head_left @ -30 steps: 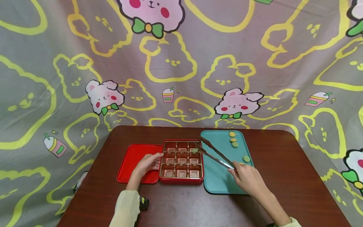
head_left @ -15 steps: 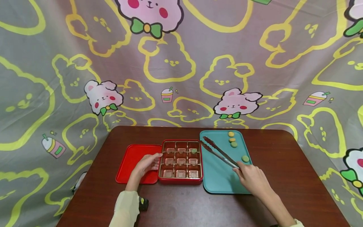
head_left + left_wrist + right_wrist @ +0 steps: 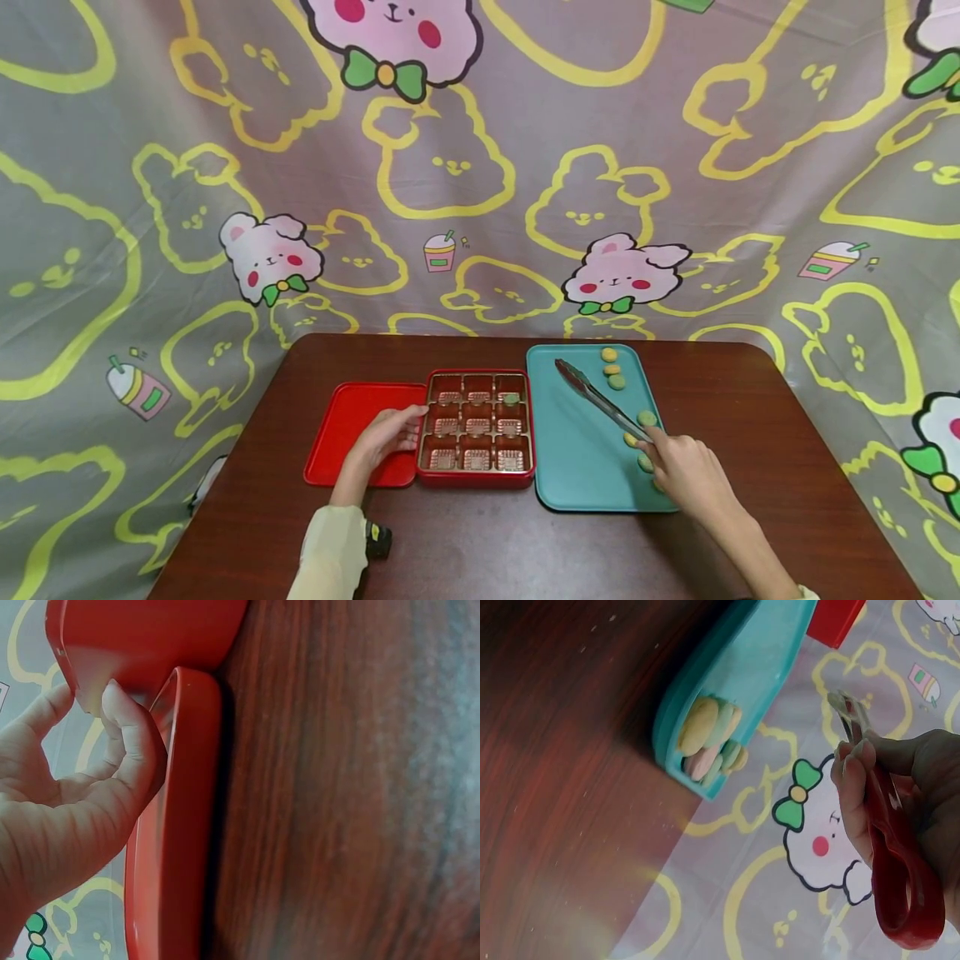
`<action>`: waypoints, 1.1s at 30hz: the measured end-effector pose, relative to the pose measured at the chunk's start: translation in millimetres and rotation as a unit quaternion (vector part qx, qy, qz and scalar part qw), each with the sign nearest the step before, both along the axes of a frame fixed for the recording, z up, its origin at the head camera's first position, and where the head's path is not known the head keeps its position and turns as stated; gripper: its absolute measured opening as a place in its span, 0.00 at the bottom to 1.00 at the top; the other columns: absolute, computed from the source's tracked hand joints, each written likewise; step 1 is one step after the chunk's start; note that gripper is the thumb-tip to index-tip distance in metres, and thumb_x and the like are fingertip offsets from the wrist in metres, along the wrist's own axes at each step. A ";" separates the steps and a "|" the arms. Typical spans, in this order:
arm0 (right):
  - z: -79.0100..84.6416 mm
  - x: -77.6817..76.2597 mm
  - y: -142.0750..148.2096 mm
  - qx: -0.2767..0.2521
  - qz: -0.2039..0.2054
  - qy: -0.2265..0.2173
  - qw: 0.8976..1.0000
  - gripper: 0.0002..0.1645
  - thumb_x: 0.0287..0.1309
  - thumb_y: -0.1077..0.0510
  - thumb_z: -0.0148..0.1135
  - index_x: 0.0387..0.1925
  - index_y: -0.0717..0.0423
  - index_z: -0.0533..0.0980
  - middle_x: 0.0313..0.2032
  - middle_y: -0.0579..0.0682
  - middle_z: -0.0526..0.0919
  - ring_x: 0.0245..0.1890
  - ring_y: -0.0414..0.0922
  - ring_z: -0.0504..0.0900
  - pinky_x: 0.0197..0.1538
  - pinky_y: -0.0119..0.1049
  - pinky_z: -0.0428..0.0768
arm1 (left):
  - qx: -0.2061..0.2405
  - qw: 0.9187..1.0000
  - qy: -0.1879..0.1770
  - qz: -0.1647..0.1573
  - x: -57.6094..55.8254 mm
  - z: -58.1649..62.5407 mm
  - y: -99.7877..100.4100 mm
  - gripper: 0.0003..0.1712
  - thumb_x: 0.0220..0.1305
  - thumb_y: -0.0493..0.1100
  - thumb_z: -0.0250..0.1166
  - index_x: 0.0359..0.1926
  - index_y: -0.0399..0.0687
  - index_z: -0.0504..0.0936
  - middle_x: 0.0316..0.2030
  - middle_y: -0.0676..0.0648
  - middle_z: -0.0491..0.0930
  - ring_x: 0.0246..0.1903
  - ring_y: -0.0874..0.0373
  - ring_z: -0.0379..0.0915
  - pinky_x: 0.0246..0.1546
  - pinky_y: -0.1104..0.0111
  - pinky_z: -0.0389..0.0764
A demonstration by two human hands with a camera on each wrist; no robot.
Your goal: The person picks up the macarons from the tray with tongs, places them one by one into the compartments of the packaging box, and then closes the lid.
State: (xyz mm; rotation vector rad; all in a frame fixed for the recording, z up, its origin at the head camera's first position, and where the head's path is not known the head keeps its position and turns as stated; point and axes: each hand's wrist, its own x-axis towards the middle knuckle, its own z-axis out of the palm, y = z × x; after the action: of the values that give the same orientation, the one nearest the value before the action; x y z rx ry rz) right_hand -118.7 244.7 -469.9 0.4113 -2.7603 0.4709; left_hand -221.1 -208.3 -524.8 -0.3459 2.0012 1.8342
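My right hand [image 3: 686, 475] grips metal tongs [image 3: 600, 402] with red handles [image 3: 904, 900]. The tongs hang over the teal tray [image 3: 570, 479], their arms close together and no macaron visible at the tips. Beneath my right hand lie green macarons [image 3: 647, 418] and a yellow macaron [image 3: 632, 439]; the right wrist view also has a pink macaron [image 3: 703, 762]. My left hand [image 3: 386, 435] rests its fingertips against the left side of the red box [image 3: 150, 637], fingers bent. A gold insert [image 3: 477, 439] divides this box, and one green macaron [image 3: 511, 399] sits in its back right compartment.
A red lid [image 3: 352, 433] lies left of the box, partly under my left hand. Yellow macarons [image 3: 609, 355] and a green macaron [image 3: 617, 382] lie near the tray's far right edge. A patterned cloth [image 3: 480, 275] hangs behind the brown table [image 3: 465, 550].
My right hand has moved right with the tongs, away from the box and over the tray. The tongs' arms have come closer together. My left hand stays at the box.
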 end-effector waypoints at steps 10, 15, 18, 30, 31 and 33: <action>1.6 -2.2 21.5 0.013 -0.029 -0.008 0.999 0.07 0.63 0.65 0.67 0.38 0.67 0.78 0.15 0.49 0.73 0.14 0.46 0.71 0.16 0.44 0.69 | 0.001 1.000 -0.006 0.000 -0.4 0.1 -0.5 0.19 0.71 0.53 0.65 0.34 0.40 0.85 0.27 0.49 0.82 0.26 0.59 0.77 0.31 0.71 0.82; -0.6 -4.5 33.7 0.010 -0.047 -0.009 0.999 0.09 0.62 0.63 0.68 0.39 0.66 0.78 0.16 0.51 0.74 0.14 0.50 0.73 0.17 0.48 0.70 | 0.003 1.000 -0.007 0.004 -0.4 0.3 -0.5 0.19 0.71 0.53 0.65 0.34 0.40 0.85 0.27 0.48 0.83 0.25 0.59 0.78 0.31 0.71 0.83; -2.0 -6.3 39.5 0.010 -0.064 -0.024 0.998 0.12 0.64 0.60 0.68 0.38 0.67 0.78 0.16 0.53 0.73 0.15 0.53 0.75 0.18 0.51 0.72 | 0.005 1.000 -0.008 0.003 -0.4 0.2 -0.3 0.19 0.71 0.53 0.65 0.33 0.41 0.84 0.27 0.49 0.82 0.25 0.59 0.78 0.31 0.71 0.83; -6.5 -10.6 48.4 0.006 -0.091 -0.052 0.994 0.16 0.65 0.59 0.68 0.40 0.72 0.78 0.16 0.54 0.73 0.15 0.53 0.75 0.18 0.51 0.72 | 0.009 1.000 0.000 -0.005 1.1 1.2 -0.5 0.20 0.72 0.53 0.64 0.34 0.39 0.84 0.26 0.49 0.81 0.26 0.59 0.77 0.31 0.70 0.82; -7.1 -10.9 48.6 0.006 -0.093 -0.054 0.994 0.16 0.65 0.58 0.68 0.40 0.72 0.78 0.16 0.53 0.73 0.15 0.53 0.74 0.18 0.50 0.72 | 0.009 1.000 0.000 -0.004 1.0 1.1 -0.6 0.21 0.72 0.54 0.65 0.34 0.39 0.84 0.27 0.49 0.82 0.26 0.59 0.77 0.31 0.70 0.82; -8.3 -11.5 48.8 0.004 -0.096 -0.059 0.994 0.17 0.65 0.58 0.68 0.39 0.72 0.77 0.16 0.53 0.72 0.15 0.52 0.74 0.18 0.50 0.72 | 0.006 1.000 -0.002 -0.001 1.0 1.2 -0.7 0.20 0.71 0.53 0.65 0.34 0.39 0.84 0.27 0.49 0.82 0.26 0.58 0.77 0.31 0.71 0.82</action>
State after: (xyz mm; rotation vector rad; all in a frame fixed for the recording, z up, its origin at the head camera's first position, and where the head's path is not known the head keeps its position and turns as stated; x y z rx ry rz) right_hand -130.2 293.5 -478.2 0.1213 -2.8783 0.4501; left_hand -220.2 -209.0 -523.6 -0.3428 1.9851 1.8421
